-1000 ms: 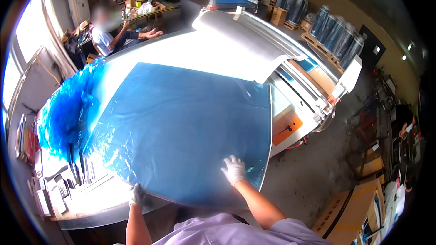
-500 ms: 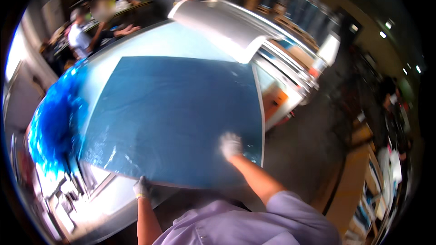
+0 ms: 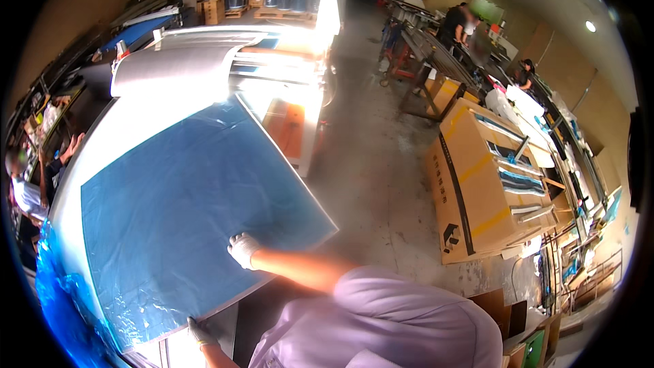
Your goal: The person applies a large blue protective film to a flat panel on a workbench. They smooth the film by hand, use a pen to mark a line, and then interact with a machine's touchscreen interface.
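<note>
View's swung R vs. a sec ago, yet the blue sheet (image 3: pixel 177 211) is still on the table (image 3: pixel 129 123). Person's R hand (image 3: pixel 243 250), gloved, rests on it, fingers apart; L hand (image 3: pixel 199 334) at near edge, can't tell if gripping. Handling looks ongoing.

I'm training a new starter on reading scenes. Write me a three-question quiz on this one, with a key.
1. Which grip is at the edge of the blue sheet nearest the person's body, left or right?
2. True or false: the large cardboard box stands to the right of the sheet.
3. The crumpled plastic at the lower left is (a) red, (b) blue, (c) green.

Key: 1. The left grip. 2. True. 3. b.
</note>
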### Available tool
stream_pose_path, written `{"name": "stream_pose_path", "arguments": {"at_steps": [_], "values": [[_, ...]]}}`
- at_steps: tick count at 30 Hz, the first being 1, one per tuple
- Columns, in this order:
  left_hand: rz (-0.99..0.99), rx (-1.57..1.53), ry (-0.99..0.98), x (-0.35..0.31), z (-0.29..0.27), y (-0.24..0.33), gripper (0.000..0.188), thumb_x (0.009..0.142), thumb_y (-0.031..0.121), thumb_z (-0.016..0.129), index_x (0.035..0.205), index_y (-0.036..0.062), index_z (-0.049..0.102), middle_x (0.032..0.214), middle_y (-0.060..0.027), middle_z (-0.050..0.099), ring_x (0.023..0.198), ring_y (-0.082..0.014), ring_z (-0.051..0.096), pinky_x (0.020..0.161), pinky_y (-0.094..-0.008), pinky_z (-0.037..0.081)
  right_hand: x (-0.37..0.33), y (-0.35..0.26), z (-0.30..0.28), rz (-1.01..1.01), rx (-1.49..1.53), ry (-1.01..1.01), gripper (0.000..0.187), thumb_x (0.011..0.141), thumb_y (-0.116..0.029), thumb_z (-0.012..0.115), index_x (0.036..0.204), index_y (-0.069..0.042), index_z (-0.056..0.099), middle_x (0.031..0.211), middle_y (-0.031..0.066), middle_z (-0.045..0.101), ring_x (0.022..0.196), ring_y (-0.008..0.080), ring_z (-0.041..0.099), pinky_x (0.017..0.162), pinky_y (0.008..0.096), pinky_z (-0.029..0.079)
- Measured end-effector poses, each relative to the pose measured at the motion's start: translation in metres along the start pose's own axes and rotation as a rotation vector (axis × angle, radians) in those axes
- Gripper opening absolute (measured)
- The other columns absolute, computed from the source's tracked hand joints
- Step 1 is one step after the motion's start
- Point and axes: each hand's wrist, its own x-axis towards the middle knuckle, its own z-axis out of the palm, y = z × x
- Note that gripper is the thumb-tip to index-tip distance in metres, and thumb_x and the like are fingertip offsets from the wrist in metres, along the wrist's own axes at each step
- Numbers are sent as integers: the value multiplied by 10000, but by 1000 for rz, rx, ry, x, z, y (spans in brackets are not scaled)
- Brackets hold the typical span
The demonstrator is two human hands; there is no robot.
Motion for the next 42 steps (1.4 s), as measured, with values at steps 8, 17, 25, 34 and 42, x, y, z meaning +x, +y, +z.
{"name": "stream_pose_path", "arguments": {"at_steps": [8, 17, 25, 34, 42], "values": [[-45, -8, 35, 6, -4, -4, 478, 878, 430, 556, 1183, 63, 526, 995, -61, 576, 820, -211, 552, 678, -345, 407, 2, -2, 6, -1, -15, -18, 687, 723, -233, 689, 1324, -26, 428, 1295, 185, 449, 1195, 290, 456, 980, 424, 373], [-28, -3, 23, 20, -14, -11, 471, 891, 405, 561, 1151, 12, 549, 923, -84, 584, 777, -216, 578, 629, -344, 466, 5, 0, 20, -19, -49, 103, 535, 744, -190, 624, 1241, -30, 504, 1214, 161, 509, 1106, 267, 512, 926, 410, 409], [1, -24, -68, 44, -20, -23, 408, 876, 463, 534, 1015, 86, 606, 828, -45, 610, 800, -176, 549, 722, -290, 417, 6, 2, 25, 0, -31, 128, 431, 830, -179, 511, 1238, -41, 512, 1244, 161, 502, 1131, 275, 507, 930, 418, 403], [-48, 2, -23, 53, -26, -20, 407, 872, 466, 545, 1009, 89, 612, 857, -54, 619, 812, -183, 554, 732, -288, 417, 6, 1, 28, 13, -23, 185, 366, 846, -162, 480, 1185, -40, 543, 1182, 147, 530, 1095, 262, 524, 912, 407, 418], [-7, -27, -6, 56, -23, -15, 406, 868, 469, 552, 1005, 92, 614, 845, -51, 620, 795, -185, 557, 718, -286, 420, 5, 0, 33, 16, -36, 234, 333, 840, -160, 487, 1139, -36, 564, 1146, 138, 548, 1064, 252, 537, 878, 395, 426]]}}
